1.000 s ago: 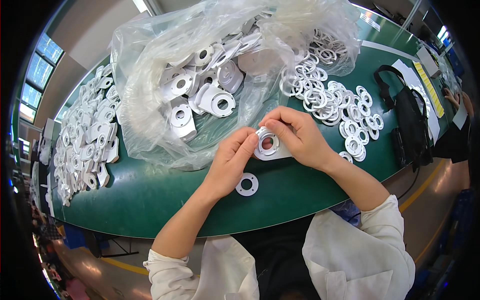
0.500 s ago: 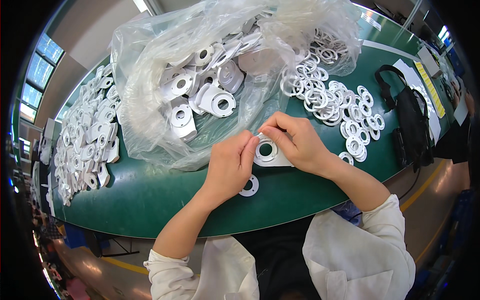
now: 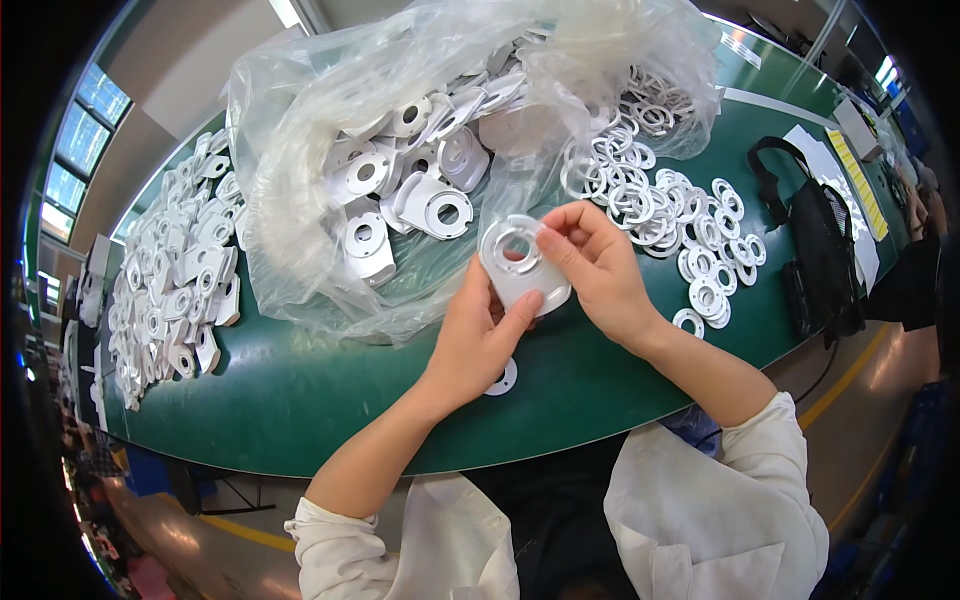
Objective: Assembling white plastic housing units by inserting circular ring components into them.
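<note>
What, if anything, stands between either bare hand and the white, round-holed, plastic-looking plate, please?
Nothing visible does: the bare left hand holds the white plate at its lower edge, and the bare right hand touches its upper right side. A flat white ring lies on the green table, partly hidden by the left hand.

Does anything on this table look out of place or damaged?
One white ring, partly hidden by the left hand, lies apart from the ring pile farther right, so it looks stray. No damage is visible.

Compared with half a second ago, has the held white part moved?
Yes: the white part moved up and leftward, away from the near edge of the green table.
</note>
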The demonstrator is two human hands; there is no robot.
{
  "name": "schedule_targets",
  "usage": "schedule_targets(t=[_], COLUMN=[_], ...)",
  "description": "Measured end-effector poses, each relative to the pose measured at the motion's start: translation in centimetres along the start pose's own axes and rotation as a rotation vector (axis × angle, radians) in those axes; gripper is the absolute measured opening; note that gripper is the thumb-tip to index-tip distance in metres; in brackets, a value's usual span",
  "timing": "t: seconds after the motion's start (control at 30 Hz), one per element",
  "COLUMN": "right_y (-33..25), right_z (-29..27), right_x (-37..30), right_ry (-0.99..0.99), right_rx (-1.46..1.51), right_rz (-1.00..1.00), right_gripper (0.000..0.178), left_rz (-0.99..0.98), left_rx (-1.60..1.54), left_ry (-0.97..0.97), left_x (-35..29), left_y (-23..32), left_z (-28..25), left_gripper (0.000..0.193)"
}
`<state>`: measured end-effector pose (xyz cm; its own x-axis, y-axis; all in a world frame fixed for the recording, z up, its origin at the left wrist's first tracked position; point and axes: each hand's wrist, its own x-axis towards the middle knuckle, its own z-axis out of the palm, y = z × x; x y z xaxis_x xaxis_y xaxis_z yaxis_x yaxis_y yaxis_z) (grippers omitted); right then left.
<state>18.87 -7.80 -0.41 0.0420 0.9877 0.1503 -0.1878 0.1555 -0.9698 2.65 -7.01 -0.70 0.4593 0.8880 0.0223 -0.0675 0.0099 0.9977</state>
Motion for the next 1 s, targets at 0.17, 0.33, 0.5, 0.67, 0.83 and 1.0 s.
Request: schedule_targets(t=[0.17,0.33,0.5,0.67,0.83,1.0], right_y=[-0.1,-1.0,-2.0,-0.9,-1.5,-1.7], right_z=[-0.7,-0.4,-1.4,-2.1,-1.6,-1.0], right_x=[0.1,-0.2,0.9,0.8,0.0,0.3], right_ry=[0.026,-0.022,-0.194,-0.236,-0.157,-0.219], right_rx=[-0.036,-0.428,-0.554,-0.553,-0.568,-0.725], right_rz=[0.104,0.087,-0.037,0.071,-0.055,-0.295], right_gripper=[0.016,0.024,0.027,0.014,0.012,0.012], left_rz=[0.111,0.079,-0.046,-0.252,-0.037,0.141], left_rx=[0.44,0.548,0.265,0.049,0.226,0.255], left_ry=[-0.102,-0.139,-0.173,-0.401,0.153,0.859], left_x=[-0.1,-0.1,0.4,-0.1,1.0,1.0], left_y=[0.3,0.7,1.5,3.6,6.8,10.0], left_z=[-0.6,-0.7,-2.7,-4.6,-10.3,-29.0], left_gripper=[0.037,0.034,0.04,0.04,0.031,0.024])
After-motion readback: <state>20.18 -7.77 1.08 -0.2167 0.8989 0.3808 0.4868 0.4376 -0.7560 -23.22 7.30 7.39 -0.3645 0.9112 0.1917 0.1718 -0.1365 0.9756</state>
